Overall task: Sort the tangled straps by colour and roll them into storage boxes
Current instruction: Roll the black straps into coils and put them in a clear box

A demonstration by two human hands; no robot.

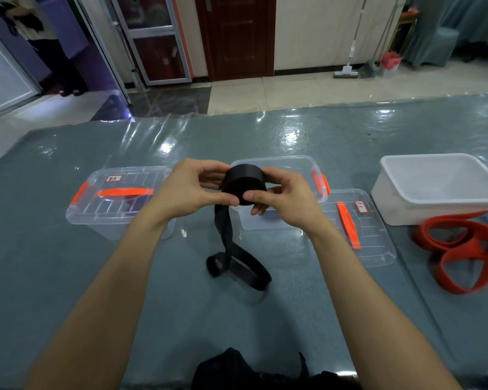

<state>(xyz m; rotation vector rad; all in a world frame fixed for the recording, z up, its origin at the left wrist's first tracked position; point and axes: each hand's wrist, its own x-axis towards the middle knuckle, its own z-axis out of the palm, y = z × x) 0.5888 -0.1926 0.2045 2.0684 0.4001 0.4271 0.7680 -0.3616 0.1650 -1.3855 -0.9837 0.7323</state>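
Black strap [244, 182]: most of it is sitting in a tight, flat-sided roll, matte and dark, held up in the middle of the frame above the table [68, 277].
Loose end [231, 257]: it is hanging down from the underside of the roll and lying on the table in two soft loops, lower centre.
Left hand [192, 187]: it is gripping the left side of the roll, thumb on the near face and fingers curled behind.
Right hand [282, 195]: it is gripping the right side of the roll in the same way, its thumb tip lying just beside the left thumb.
Open clear box [293, 158]: it is standing just behind the roll, with orange clips.
Lid [361, 235]: it is lying flat to the right of this box.
Closed clear box [116, 198]: it is standing at centre left, with an orange handle.
Red strap [462, 257]: it is lying in loose loops at the right edge, in front of a white tub [434, 198].
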